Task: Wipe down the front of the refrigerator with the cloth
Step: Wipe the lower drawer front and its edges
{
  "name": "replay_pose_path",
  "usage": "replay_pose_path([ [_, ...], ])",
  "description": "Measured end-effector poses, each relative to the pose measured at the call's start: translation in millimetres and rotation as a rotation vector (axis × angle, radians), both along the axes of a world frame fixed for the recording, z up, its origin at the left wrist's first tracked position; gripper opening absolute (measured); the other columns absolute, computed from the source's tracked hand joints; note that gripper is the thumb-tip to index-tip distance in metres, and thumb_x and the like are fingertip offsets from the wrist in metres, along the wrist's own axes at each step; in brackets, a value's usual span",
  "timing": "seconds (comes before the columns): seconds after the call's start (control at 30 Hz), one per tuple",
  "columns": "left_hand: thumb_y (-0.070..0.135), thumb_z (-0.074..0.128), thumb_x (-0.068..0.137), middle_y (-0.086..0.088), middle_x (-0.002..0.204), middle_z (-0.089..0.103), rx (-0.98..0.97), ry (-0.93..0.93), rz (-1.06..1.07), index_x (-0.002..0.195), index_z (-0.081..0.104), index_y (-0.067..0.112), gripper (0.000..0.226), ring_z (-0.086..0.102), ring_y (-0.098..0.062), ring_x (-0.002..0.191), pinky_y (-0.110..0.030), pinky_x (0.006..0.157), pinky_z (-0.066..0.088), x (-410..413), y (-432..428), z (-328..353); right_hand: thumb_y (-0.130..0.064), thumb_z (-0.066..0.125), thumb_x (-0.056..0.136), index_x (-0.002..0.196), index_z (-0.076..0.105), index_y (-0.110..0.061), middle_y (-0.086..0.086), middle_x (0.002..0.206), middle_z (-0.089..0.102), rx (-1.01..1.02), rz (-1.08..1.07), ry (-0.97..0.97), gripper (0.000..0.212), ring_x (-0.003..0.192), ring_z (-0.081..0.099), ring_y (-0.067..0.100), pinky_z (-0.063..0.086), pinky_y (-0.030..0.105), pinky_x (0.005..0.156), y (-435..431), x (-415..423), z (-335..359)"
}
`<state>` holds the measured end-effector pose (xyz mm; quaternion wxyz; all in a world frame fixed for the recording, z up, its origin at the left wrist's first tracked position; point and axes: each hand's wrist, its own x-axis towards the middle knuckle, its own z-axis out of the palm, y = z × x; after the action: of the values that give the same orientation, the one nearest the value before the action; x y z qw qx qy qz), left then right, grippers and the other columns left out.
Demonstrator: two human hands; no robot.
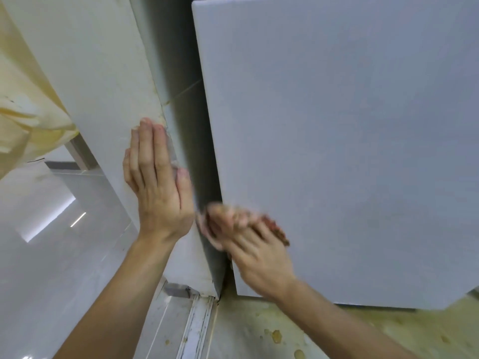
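Head view, looking down along a pale wall and an appliance front. At the far left hangs a cream curtain (23,120), creased and yellowed along its folds. Below it lies a glossy light floor tile (39,229) with bright reflections.

Next comes a white wall panel (85,73), its right edge chipped and stained. The left hand (158,187) lies flat against this panel close to that edge. Its fingers are straight and side by side, the thumb lies alongside, and it holds nothing.

Between the panel and the appliance runs a narrow shadowed gap. At the foot of the gap, a grimy sliding-door track (197,330) crosses the floor toward the bottom edge.

Just right of the gap, the right hand (256,250) is blurred. Its fingers are curled round a bunched cloth (277,229), reddish-brown and speckled where it shows beyond the knuckles. The cloth is pressed against the lower left edge of the refrigerator (350,151), at the corner where the door front meets the gap. How much of the cloth touches the front and how much the side, the blur does not show.

The refrigerator's front fills the right half as a plain pale grey door. Beneath it the floor (324,330) is yellow-stained, with several amber drops (276,336) near the right forearm.
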<state>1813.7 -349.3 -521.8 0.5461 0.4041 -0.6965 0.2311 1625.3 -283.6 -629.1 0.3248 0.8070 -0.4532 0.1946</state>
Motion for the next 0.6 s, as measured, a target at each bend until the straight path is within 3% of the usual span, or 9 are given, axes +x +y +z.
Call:
replay_pose_path([
  [0.07,0.011,0.041,0.102,-0.025,0.167,0.023,0.019,-0.017,0.011,0.159,0.024,-0.006,0.063,0.017,-0.038,0.158,-0.065,0.124,0.020,2.5,2.1,-1.7,-0.016,0.048,0.083,0.149,0.058,-0.022,-0.005,0.154,0.054,0.204,-0.048,0.234,0.066,0.147,0.036,0.017,-0.010,0.042,0.131,12.8,-21.5,-43.8],
  [0.17,0.012,0.042,0.102,-0.024,0.168,0.022,0.026,-0.032,0.033,0.160,0.024,-0.004,0.063,0.014,-0.035,0.159,-0.064,0.125,0.019,3.0,5.0,-1.4,-0.014,0.038,0.080,0.143,0.064,-0.023,-0.005,0.152,0.056,0.349,-0.049,0.305,0.069,0.144,0.045,0.016,-0.010,0.042,0.131,22.0,-35.2,-52.1],
  [0.23,0.012,0.043,0.101,-0.024,0.168,0.023,0.021,-0.047,0.033,0.160,0.025,-0.004,0.063,0.011,-0.031,0.161,-0.064,0.125,0.020,1.8,7.6,-3.3,-0.007,0.037,0.080,0.145,0.061,-0.020,-0.001,0.153,0.056,0.242,-0.002,0.176,0.071,0.141,0.054,0.019,-0.006,0.040,0.132,23.3,-38.8,-40.6],
  [0.3,0.013,0.044,0.102,-0.023,0.167,0.024,0.006,-0.070,0.043,0.160,0.026,-0.003,0.063,0.012,-0.032,0.160,-0.065,0.124,0.020,0.2,7.7,-5.5,0.004,0.036,0.086,0.150,0.055,-0.017,0.003,0.158,0.050,0.030,0.048,-0.099,0.070,0.142,0.053,0.022,0.005,0.038,0.131,20.2,-39.0,-5.0],
  [0.37,0.016,0.045,0.102,-0.024,0.167,0.024,0.007,-0.071,0.065,0.161,0.027,0.001,0.063,0.014,-0.035,0.159,-0.066,0.125,0.018,-2.8,7.1,-5.9,0.004,0.040,0.096,0.154,0.046,-0.016,0.004,0.164,0.037,-0.213,0.076,-0.403,0.062,0.154,0.034,0.023,0.008,0.038,0.129,11.5,-42.1,47.8],
  [0.43,0.017,0.047,0.101,-0.024,0.167,0.025,0.005,-0.063,0.094,0.162,0.028,0.009,0.064,0.014,-0.037,0.158,-0.066,0.124,0.012,-7.0,6.9,-4.3,-0.002,0.046,0.102,0.157,0.039,-0.012,0.009,0.166,0.030,-0.342,0.016,-0.569,0.056,0.160,0.012,0.020,0.002,0.043,0.129,6.0,-47.9,97.2],
  [0.5,0.017,0.049,0.099,-0.025,0.167,0.025,0.005,-0.073,0.106,0.162,0.028,0.017,0.066,0.013,-0.039,0.157,-0.067,0.123,0.009,-12.8,7.1,-3.5,-0.010,0.050,0.107,0.158,0.037,-0.011,0.012,0.166,0.027,-0.423,-0.019,-0.602,0.053,0.158,0.010,0.021,0.003,0.047,0.129,2.5,-51.5,115.5],
  [0.6,0.022,0.047,0.101,-0.026,0.167,0.024,0.008,-0.088,0.073,0.162,0.027,0.021,0.065,0.013,-0.040,0.157,-0.066,0.123,0.006,-20.9,9.2,-6.1,-0.023,0.050,0.108,0.161,0.032,-0.020,0.006,0.173,0.016,-0.373,-0.027,-0.449,0.056,0.161,0.008,0.022,0.004,0.047,0.130,7.6,-61.9,71.6],
])
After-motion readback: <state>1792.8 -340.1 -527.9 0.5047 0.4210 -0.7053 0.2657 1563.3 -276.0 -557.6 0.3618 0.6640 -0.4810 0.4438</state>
